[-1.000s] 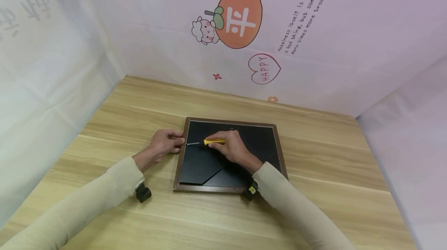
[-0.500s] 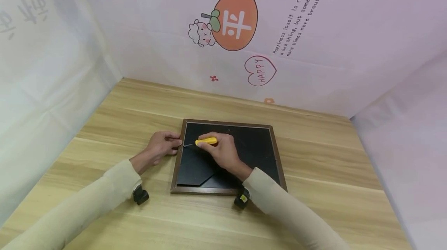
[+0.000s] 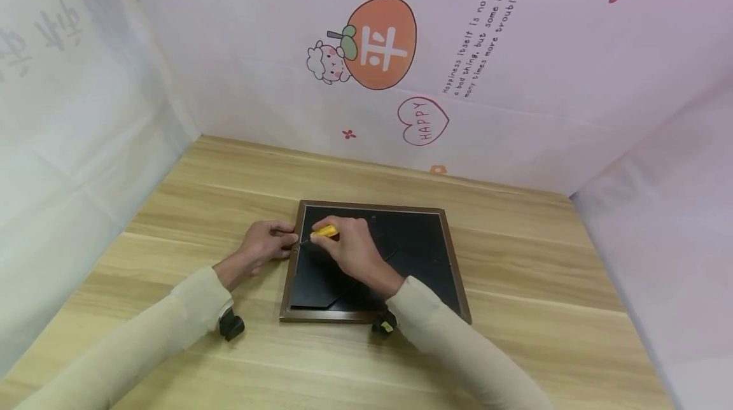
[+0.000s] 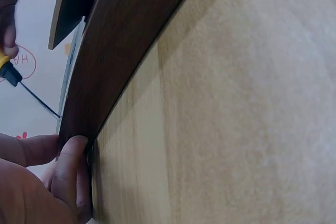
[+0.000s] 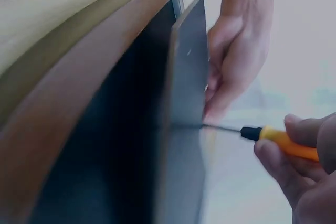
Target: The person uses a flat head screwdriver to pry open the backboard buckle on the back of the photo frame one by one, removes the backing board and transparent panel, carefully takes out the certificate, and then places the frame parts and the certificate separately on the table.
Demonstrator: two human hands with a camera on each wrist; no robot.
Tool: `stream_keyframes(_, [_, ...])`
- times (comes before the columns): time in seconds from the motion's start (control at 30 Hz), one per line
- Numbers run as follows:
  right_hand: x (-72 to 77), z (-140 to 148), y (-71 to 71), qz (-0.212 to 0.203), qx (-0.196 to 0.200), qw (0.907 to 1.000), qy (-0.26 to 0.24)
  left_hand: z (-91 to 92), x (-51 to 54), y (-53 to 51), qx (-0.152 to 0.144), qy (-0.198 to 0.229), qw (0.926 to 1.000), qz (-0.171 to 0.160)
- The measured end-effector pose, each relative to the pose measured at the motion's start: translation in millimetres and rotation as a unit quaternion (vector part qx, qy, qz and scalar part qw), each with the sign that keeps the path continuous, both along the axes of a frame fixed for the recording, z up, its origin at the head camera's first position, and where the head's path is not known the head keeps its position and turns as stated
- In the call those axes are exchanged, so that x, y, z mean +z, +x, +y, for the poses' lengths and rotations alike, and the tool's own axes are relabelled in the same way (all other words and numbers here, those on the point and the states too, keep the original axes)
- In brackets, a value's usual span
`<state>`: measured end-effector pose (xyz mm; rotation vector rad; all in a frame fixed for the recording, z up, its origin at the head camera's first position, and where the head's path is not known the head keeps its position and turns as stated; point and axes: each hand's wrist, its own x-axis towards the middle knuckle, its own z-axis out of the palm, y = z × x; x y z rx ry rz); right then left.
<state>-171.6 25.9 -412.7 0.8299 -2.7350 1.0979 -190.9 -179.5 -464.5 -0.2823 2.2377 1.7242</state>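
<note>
A brown picture frame [image 3: 375,316] lies back side up on the table, with a black backing board [image 3: 412,238] inside it. On the board's left part, a black stand flap [image 3: 312,292] sticks up at a slant. My left hand [image 3: 266,246] pinches the frame's left edge between thumb and fingers, as the left wrist view also shows. My right hand [image 3: 355,249] holds a yellow-handled screwdriver [image 5: 281,141] between thumb and fingers. Its thin metal shaft [image 4: 39,99] reaches down to the inner side of the left edge, close to my left fingers. The exact tip contact is too small to tell.
The wood-grain table [image 3: 515,327] extends around the frame on every side. Behind it stands a pale printed wall sheet [image 3: 515,136], and white sheets [image 3: 69,142] hang at the sides. A small black wrist camera [image 3: 231,325] sits at each cuff.
My right hand has shifted left toward the frame's left edge, and the screwdriver looks more steeply tilted. My left hand keeps its grip on the edge. The head view has shifted slightly.
</note>
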Motion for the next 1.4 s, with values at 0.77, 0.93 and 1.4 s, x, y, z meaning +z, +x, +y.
stream_keyframes(0.77, [2.6,6.3,-11.1,0.022,0.010,0.9993,-0.030,7.2,10.7,-9.0,-0.003,-0.011,0.9998,0.017])
stream_keyframes(0.93, [23.1,-11.1,-12.0,0.005,0.024,0.9986,0.047,4.3,8.9,-8.0,0.000,-0.003,0.9998,0.021])
stream_keyframes(1.4, [-6.7,10.6,-5.3,-0.049,-0.018,0.9986,-0.004,2.4,-4.3,3.3,0.009,0.003,0.9998,0.017])
